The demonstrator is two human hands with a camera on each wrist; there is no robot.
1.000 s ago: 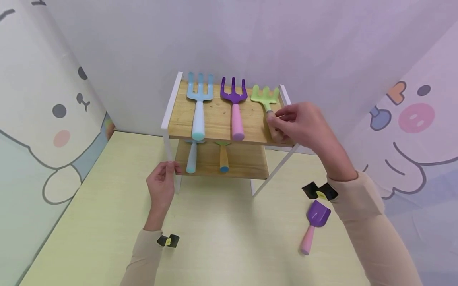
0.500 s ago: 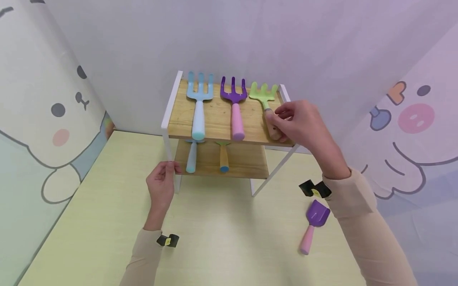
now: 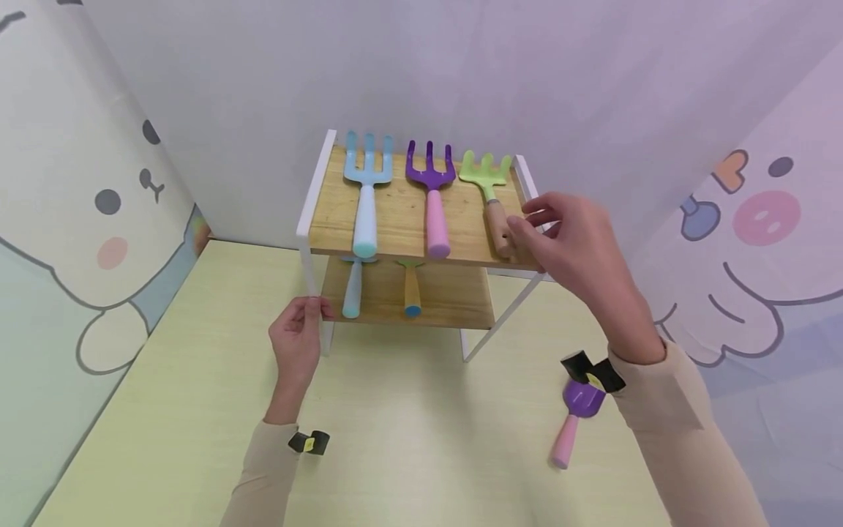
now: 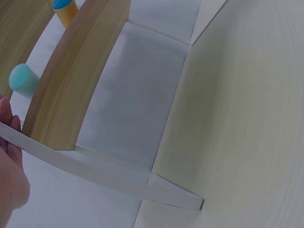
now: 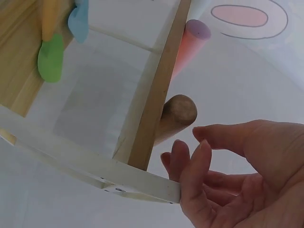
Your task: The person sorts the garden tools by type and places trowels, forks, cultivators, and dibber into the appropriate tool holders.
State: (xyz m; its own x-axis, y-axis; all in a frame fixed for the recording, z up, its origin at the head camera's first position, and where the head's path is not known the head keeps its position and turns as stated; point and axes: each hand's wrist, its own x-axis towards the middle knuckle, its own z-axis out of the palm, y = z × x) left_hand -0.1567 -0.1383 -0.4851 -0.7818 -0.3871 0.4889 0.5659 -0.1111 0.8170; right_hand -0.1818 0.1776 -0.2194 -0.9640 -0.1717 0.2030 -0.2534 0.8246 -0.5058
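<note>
A green hand fork with a wooden handle (image 3: 498,228) lies at the right of the rack's upper shelf (image 3: 402,219). My right hand (image 3: 579,245) is just right of that handle, thumb and fingertips apart, holding nothing. The right wrist view shows a small gap between the handle end (image 5: 183,110) and the thumb. A purple hand fork with a pink handle (image 3: 437,223) lies mid-shelf, and a light blue hand fork (image 3: 366,216) at the left. My left hand (image 3: 296,337) grips the rack's white front-left leg (image 4: 95,168) between thumb and fingers, below the upper shelf.
On the lower shelf (image 3: 451,300) lie a light blue-handled tool (image 3: 353,293) and an orange-handled one (image 3: 412,291), their heads mostly hidden in the head view. A purple shovel with a pink handle (image 3: 565,443) rests on the table (image 3: 395,439), under the right cuff. A curtain (image 3: 421,73) hangs behind.
My right hand straightened the green fork slightly, then let go of its handle and drew back a little to the right. The left hand has stayed on the leg.
</note>
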